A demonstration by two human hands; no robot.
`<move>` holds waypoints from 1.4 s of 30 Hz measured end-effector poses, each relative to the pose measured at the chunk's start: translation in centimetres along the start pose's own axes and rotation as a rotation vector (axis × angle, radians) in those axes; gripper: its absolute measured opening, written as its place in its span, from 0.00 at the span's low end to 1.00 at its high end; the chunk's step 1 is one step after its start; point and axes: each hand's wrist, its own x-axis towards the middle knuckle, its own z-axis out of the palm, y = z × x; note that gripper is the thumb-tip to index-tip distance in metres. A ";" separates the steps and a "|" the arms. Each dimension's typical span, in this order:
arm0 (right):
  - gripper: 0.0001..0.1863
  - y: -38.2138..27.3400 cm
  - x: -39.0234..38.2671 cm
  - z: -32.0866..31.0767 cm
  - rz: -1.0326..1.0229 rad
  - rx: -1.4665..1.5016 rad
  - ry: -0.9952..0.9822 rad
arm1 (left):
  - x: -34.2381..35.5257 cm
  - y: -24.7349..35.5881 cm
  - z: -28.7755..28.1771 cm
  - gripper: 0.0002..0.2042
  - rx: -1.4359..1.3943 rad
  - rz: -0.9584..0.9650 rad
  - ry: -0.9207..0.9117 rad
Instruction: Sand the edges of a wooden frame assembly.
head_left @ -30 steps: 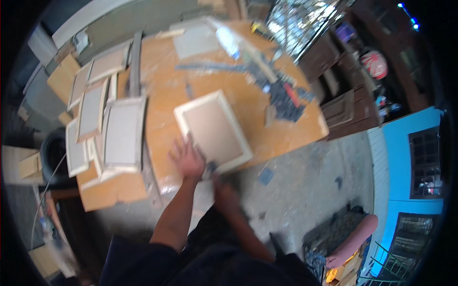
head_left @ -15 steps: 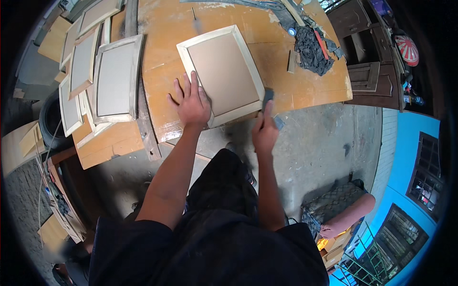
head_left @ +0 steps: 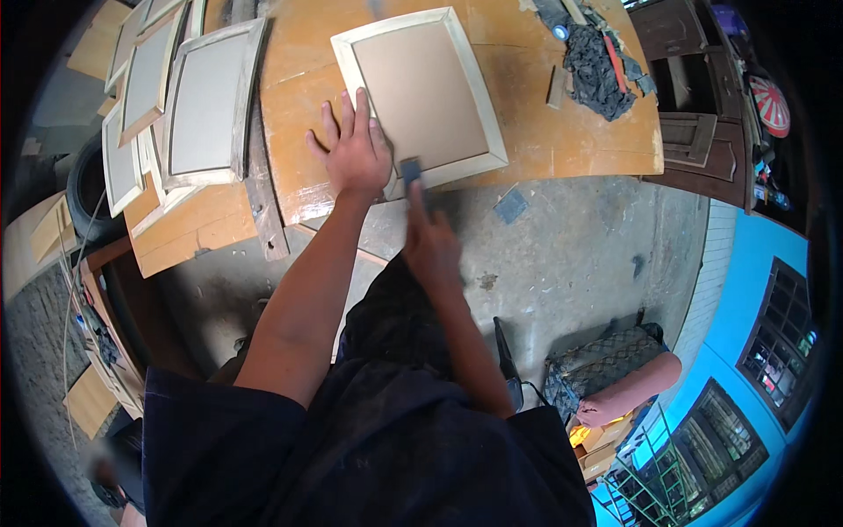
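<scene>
A pale wooden frame (head_left: 467, 167) with a smooth beige panel (head_left: 423, 92) inside lies flat on the orange-brown worktable (head_left: 307, 105), near its front edge. My left hand (head_left: 358, 156) is open, fingers spread, resting against the frame's left side at the near corner. My right hand (head_left: 432, 250) is closed on a small dark grey piece of sandpaper (head_left: 411, 172), which touches the frame's near rail toward its left end. Motion blurs the right hand a little, and its fingers partly cover the sandpaper.
Several similar frames (head_left: 250, 105) are piled on the left of the table by a worn wooden strip (head_left: 266, 206). At the far right lie a crumpled black cloth (head_left: 597, 75) and a small wood offcut (head_left: 557, 88). A bluish-grey square (head_left: 511, 205) lies on the concrete floor (head_left: 580, 255).
My right hand has slid the sandpaper left along the near rail, from the frame's right corner. My left hand stays on the frame's left side. The whole view has shifted slightly.
</scene>
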 end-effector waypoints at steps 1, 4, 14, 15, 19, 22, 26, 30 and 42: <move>0.32 3.1 1.8 -1.0 -0.047 0.011 0.185 | 0.0 0.4 0.3 0.26 0.010 0.012 -0.005; 0.32 2.9 1.5 -0.2 -0.061 0.019 0.289 | 0.1 0.9 -0.2 0.27 -0.005 0.016 0.001; 0.28 5.6 2.6 -2.7 -0.069 -0.074 0.316 | -0.2 1.1 0.1 0.27 -0.039 0.014 0.001; 0.29 5.4 2.8 -2.7 0.007 -0.022 0.317 | -0.1 1.0 -0.2 0.27 -0.030 0.007 -0.001; 0.33 -0.5 -1.9 0.8 -0.032 -0.016 0.137 | 0.4 0.1 0.0 0.27 0.008 0.014 0.002; 0.34 -0.9 -1.5 -0.3 0.019 -0.124 -0.003 | 0.2 -0.3 0.3 0.28 0.000 0.017 0.003; 0.32 2.3 -0.5 -0.6 0.039 0.008 0.204 | -0.1 0.5 0.1 0.29 -0.013 0.032 -0.002; 0.31 -0.7 -2.8 0.2 -0.004 0.022 0.169 | -0.1 0.1 0.1 0.29 -0.025 0.033 -0.001; 0.27 7.7 3.0 -7.4 -0.021 -0.018 0.416 | 0.2 0.7 -0.1 0.30 -0.023 0.020 -0.032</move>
